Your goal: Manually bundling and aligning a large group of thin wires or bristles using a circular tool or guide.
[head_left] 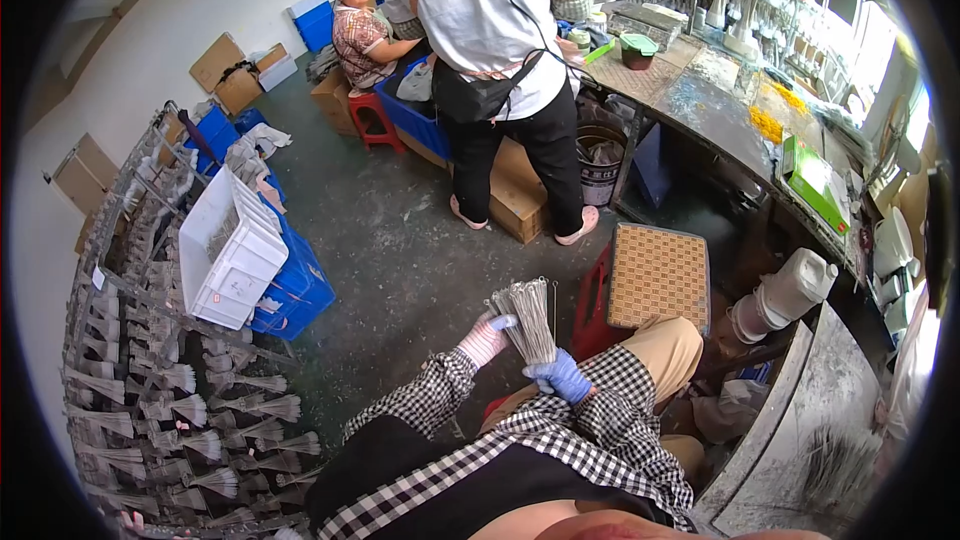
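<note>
I hold a bundle of thin grey metal wires (533,322), with small loops at their upper ends, in front of my lap. My left hand (486,340), in a pale pink striped glove with bluish fingertips, is closed on the bundle's left side. Around the gathered lower end wraps my right hand (561,377), in a blue-violet glove. One wire (554,306) stands a little apart at the bundle's right edge. Both forearms wear black-and-white checked sleeves.
A patterned square stool (658,276) stands ahead to my right. On the left are a white crate (222,275) over a blue bin (300,280) and racks of wire bundles (215,440). A person (490,30) stands ahead; another sits behind. A workbench (700,130) runs along the right.
</note>
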Available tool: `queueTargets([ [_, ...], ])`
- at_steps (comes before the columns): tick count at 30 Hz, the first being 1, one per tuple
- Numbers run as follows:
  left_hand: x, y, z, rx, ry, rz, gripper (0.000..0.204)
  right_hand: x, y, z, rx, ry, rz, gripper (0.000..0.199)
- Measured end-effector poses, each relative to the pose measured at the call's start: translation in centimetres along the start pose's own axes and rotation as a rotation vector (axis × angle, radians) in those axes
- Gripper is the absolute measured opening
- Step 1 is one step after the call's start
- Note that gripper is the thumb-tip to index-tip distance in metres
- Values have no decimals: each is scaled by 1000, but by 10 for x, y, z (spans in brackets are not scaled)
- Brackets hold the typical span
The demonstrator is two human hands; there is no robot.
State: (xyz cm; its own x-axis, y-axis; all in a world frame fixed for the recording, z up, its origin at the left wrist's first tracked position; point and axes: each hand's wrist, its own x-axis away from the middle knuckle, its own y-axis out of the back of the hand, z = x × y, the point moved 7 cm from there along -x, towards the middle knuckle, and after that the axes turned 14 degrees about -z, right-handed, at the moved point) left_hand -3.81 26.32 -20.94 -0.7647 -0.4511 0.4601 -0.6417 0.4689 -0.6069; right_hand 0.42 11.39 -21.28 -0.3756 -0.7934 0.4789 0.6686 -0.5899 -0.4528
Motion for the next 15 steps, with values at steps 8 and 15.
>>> queueTargets([
  [8,-3,2,2,-81,18,19,50,-3,16,-7,109,50,-47,32],
  [15,-8,15,4,-131,-32,-82,47,-18,23,-16,318,179,-66,41],
])
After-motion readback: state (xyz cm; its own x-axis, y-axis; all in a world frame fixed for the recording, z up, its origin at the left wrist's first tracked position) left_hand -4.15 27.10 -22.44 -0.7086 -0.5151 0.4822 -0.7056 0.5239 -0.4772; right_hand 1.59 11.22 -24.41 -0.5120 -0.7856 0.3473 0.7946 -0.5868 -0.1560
